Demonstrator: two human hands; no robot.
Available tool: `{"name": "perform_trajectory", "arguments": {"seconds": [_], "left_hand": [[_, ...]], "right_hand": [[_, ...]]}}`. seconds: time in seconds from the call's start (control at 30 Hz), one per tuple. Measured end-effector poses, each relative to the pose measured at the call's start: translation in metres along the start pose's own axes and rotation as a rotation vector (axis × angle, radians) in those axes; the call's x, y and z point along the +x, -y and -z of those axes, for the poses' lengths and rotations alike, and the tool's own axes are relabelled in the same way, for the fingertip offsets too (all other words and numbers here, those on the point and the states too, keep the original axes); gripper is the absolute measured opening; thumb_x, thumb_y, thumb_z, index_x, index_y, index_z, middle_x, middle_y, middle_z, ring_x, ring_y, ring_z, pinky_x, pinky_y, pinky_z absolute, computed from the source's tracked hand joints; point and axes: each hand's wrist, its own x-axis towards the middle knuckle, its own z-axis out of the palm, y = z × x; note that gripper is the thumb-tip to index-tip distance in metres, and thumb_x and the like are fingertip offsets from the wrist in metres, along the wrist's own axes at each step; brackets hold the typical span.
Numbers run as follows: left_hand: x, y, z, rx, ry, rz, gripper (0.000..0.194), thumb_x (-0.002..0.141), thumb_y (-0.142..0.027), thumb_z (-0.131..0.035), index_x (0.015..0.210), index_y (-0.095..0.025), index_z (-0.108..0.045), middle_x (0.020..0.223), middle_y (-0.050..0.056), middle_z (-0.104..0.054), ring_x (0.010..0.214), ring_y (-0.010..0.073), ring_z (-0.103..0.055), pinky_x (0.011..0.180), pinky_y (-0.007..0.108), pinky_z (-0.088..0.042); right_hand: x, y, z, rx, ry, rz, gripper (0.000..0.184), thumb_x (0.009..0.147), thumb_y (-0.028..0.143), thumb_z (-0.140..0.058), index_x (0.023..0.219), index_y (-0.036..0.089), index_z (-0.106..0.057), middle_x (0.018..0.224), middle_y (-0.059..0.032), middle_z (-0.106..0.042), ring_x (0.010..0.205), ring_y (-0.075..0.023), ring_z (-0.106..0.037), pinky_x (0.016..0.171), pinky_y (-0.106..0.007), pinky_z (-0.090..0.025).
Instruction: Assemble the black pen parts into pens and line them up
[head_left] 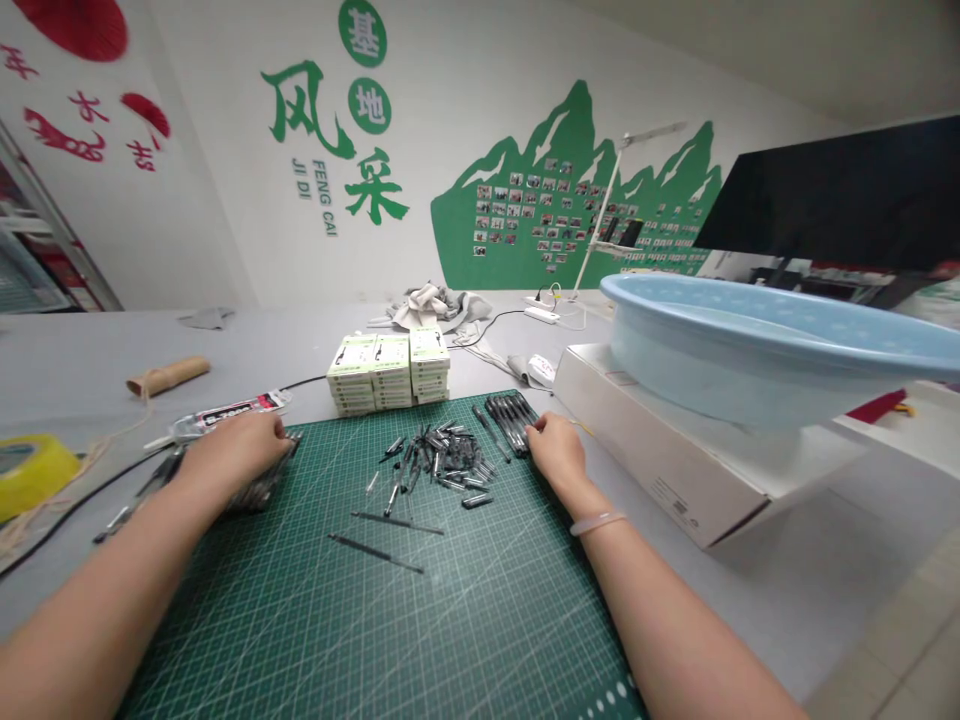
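Note:
My left hand is curled over a pile of dark pen parts at the mat's left edge; its fingers look closed, and what they hold is hidden. My right hand has its fingers closed at the near right side of a row of black pens, gripping the outermost pen. Between the hands, a loose heap of short black and clear pen caps lies on the green cutting mat. Two thin pen refills rest apart, nearer to me.
Stacked small white-and-green boxes stand behind the mat. On the right, a blue basin sits on a white carton. At left are yellow tape, a bamboo tube and a plastic packet. Crumpled cloth lies behind.

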Motion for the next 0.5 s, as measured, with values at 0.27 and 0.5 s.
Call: {"name": "perform_trajectory", "arguments": {"seconds": [0.27,0.5], "left_hand": [[-0.011,-0.003,-0.026,-0.037,-0.044,0.074,0.028,0.050,-0.033,-0.075,0.044,-0.023,-0.049,0.055,0.012,-0.059,0.069,0.0372,-0.062,0.064,0.042,-0.039],[-0.012,-0.013,-0.024,0.033,0.013,0.125,0.033,0.047,-0.030,-0.076,0.038,-0.021,-0.046,0.050,0.011,-0.058,0.067,0.0362,-0.061,0.064,0.043,-0.041]], "right_hand": [[-0.005,0.007,0.006,0.016,-0.071,0.052,0.016,0.086,0.027,-0.054,0.086,0.016,-0.066,0.094,-0.0122,-0.066,0.091,-0.0235,-0.060,0.076,-0.031,-0.040],[-0.026,0.032,0.022,0.142,-0.184,0.259,0.013,0.086,0.021,-0.050,0.088,0.016,-0.063,0.094,-0.0108,-0.062,0.093,-0.0233,-0.054,0.086,-0.034,-0.040]]}}
